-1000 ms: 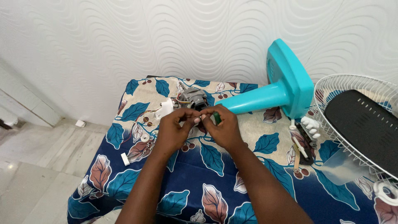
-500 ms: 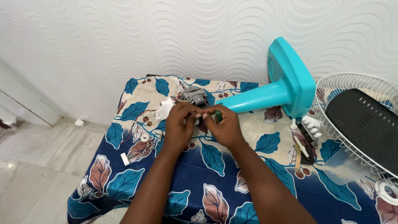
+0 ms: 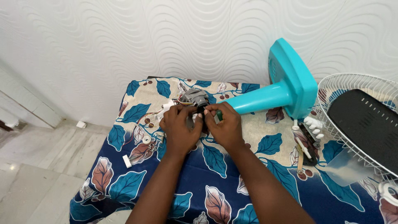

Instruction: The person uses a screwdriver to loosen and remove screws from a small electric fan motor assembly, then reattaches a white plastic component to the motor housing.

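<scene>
Since a second ago, your hands are sitting closer together at the frame's centre. Your left hand (image 3: 179,128) is curling around the lower part of the grey motor (image 3: 195,98). Your right hand (image 3: 224,126) is pinching a small green tool (image 3: 219,115) just beside it. To the right, the teal fan stand (image 3: 286,91) is lying on the leaf-print cloth (image 3: 215,157).

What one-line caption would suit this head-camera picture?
Left hand and right hand meet at a grey wired motor on a leaf-print cloth, beside a turquoise fan stand.
</scene>
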